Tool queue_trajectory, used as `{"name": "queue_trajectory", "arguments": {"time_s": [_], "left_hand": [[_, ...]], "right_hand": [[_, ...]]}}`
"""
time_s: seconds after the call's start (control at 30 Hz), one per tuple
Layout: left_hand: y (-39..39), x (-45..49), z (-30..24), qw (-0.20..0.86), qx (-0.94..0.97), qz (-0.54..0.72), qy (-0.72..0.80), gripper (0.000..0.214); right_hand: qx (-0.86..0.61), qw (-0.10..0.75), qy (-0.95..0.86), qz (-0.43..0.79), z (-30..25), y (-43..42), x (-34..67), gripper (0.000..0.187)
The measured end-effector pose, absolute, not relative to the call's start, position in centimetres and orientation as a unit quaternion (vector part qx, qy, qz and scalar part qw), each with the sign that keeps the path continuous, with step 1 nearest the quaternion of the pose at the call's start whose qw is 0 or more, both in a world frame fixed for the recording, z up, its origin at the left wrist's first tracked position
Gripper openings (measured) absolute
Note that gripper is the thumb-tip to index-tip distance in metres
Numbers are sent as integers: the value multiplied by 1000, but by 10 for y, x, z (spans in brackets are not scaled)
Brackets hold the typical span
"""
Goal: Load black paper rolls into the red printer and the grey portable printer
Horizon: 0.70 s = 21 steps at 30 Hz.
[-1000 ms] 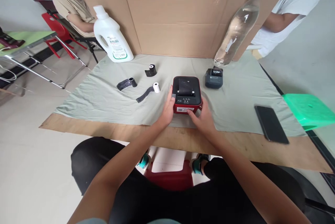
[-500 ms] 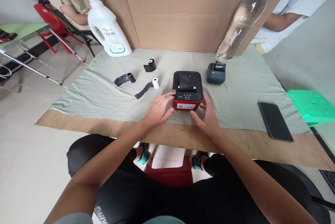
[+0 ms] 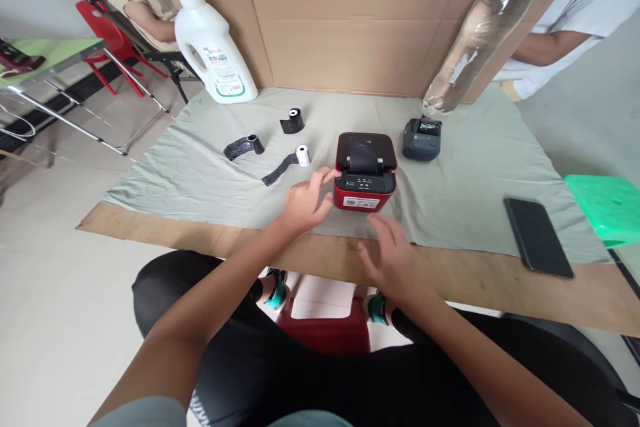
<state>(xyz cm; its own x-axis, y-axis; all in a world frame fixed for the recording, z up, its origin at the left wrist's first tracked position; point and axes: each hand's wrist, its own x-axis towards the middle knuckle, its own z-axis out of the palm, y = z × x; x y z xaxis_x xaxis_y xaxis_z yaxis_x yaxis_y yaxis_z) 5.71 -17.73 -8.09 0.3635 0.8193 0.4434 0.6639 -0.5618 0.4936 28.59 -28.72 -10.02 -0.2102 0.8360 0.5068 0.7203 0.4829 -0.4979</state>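
A small red printer with a black lid (image 3: pixel 367 170) stands on the grey-green cloth (image 3: pixel 200 174) in the middle of the table. My left hand (image 3: pixel 304 200) rests at its left front corner, fingertips touching the case, fingers apart and holding nothing. My right hand (image 3: pixel 391 255) hovers over the bare wooden front edge, pulled back from the printer, fingers loosely spread and blurred. Left of the printer lie a white paper roll (image 3: pixel 302 154) with a dark strip trailing from it, and two dark rolls (image 3: pixel 293 120) (image 3: pixel 245 146).
A dark grey printer (image 3: pixel 423 138) sits behind right, under a leaning clear bottle (image 3: pixel 480 30). A white detergent jug (image 3: pixel 210 47) stands back left against cardboard (image 3: pixel 340 14). A black phone (image 3: pixel 537 246) lies right, near a green stool (image 3: pixel 607 207). People sit at both back corners.
My right hand has let go of the printer's right front and drawn back toward me. My left hand slid from the printer's side to its front corner. The view shifted slightly.
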Motion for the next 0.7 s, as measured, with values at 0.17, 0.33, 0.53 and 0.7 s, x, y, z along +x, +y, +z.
{"name": "queue_trajectory", "arguments": {"time_s": [0.17, 0.33, 0.53, 0.7], "left_hand": [[-177, 61, -79, 120, 814, 343, 454, 47], [-169, 62, -65, 214, 786, 390, 430, 36], [-138, 68, -41, 224, 807, 316, 446, 40], [-111, 82, -30, 433, 780, 341, 297, 33]], "right_hand": [[-413, 299, -856, 91, -96, -307, 251, 29], [-385, 247, -886, 82, -108, -304, 243, 20], [-363, 220, -903, 61, -113, -305, 244, 21], [-364, 200, -907, 63, -112, -306, 245, 22]]}}
